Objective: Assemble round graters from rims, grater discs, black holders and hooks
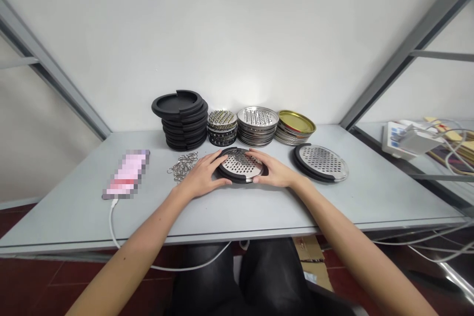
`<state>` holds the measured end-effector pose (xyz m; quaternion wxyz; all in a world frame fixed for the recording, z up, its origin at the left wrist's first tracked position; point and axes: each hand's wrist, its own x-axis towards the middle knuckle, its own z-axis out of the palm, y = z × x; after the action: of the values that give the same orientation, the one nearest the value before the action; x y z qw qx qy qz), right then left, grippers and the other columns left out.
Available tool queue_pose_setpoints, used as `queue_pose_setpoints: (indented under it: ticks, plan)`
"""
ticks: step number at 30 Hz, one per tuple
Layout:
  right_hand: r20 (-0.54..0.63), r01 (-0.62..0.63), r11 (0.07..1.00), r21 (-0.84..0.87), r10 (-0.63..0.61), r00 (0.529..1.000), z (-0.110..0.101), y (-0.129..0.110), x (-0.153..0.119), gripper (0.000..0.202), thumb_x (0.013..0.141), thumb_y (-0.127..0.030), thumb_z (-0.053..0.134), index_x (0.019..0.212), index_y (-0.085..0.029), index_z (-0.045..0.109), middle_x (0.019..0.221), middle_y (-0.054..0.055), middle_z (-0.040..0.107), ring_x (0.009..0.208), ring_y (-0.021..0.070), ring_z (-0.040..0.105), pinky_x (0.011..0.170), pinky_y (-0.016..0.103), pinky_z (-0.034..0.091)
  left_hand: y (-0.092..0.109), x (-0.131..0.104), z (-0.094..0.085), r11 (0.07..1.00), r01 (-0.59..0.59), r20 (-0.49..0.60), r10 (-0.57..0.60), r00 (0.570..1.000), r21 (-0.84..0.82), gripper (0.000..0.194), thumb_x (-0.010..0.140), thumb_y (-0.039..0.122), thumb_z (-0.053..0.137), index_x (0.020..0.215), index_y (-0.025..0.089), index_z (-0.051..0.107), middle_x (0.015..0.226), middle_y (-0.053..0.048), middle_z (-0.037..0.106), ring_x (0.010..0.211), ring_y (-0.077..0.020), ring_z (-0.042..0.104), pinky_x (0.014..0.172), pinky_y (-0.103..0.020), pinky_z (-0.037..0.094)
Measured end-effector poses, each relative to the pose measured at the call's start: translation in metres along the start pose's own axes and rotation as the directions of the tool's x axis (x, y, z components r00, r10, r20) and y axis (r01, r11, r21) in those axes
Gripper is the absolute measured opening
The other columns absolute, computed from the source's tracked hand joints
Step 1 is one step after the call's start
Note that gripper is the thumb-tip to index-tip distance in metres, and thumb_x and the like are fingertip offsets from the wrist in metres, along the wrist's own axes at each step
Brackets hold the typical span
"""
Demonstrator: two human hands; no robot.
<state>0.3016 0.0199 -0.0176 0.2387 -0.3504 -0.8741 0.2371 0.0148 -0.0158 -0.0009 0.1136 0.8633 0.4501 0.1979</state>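
Observation:
A round perforated metal disc in a black rim point(240, 165) lies on the grey table between my two hands. My left hand point(204, 176) grips its left edge, fingers on top and thumb at the near side. On the opposite edge, my right hand point(273, 170) holds it the same way, fingertips over the metal. To the right rests a similar disc assembly point(321, 162), its black rim covering the left part. A loose pile of small metal clips point(183, 166) is just left of my left hand.
Behind stand stacked black rings point(184, 126), small spiked discs point(222, 127), silver grater discs point(257, 126) and gold-topped lids point(296, 122). A phone point(126, 175) with a white cable lies left. A power strip point(393, 139) sits far right, past a metal frame.

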Motion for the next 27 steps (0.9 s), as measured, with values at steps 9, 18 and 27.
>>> queue_pose_setpoints:
  ticks: [9, 18, 27]
  plan:
    - [-0.135, 0.093, 0.995, -0.034, -0.096, 0.986, -0.0024, -0.0094, 0.0009, 0.074, 0.071, -0.053, 0.075, 0.135, -0.024, 0.052, 0.149, 0.015, 0.039, 0.135, 0.0345, 0.039, 0.110, 0.054, 0.034, -0.0010, 0.0008, -0.0015, 0.998, 0.023, -0.054, -0.026, 0.998, -0.062, 0.068, 0.086, 0.062, 0.053, 0.139, 0.019, 0.046, 0.147, -0.014, 0.043, 0.135, -0.0288, 0.040, 0.113, -0.048, 0.030]
    - [-0.257, 0.242, 0.963, -0.115, -0.264, 0.930, -0.0022, -0.0069, 0.0044, 0.046, 0.082, -0.038, 0.068, 0.126, -0.025, 0.061, 0.124, 0.011, 0.064, 0.120, 0.0294, 0.055, 0.103, 0.052, 0.043, 0.0007, -0.0010, -0.0008, 0.990, 0.020, -0.061, -0.029, 0.998, -0.140, 0.065, 0.087, 0.058, 0.053, 0.139, 0.021, 0.045, 0.147, -0.013, 0.042, 0.136, -0.0280, 0.038, 0.113, -0.046, 0.031]
    - [-0.296, 0.237, 0.964, -0.123, -0.264, 0.918, -0.0020, -0.0078, 0.0034, 0.046, 0.080, -0.035, 0.070, 0.125, -0.025, 0.061, 0.120, 0.010, 0.066, 0.115, 0.0285, 0.058, 0.100, 0.050, 0.046, -0.0015, 0.0011, 0.0009, 0.986, -0.054, -0.140, 0.032, 0.990, -0.160, 0.055, 0.089, 0.053, 0.054, 0.132, 0.019, 0.051, 0.140, -0.014, 0.049, 0.131, -0.0267, 0.044, 0.112, -0.045, 0.034]
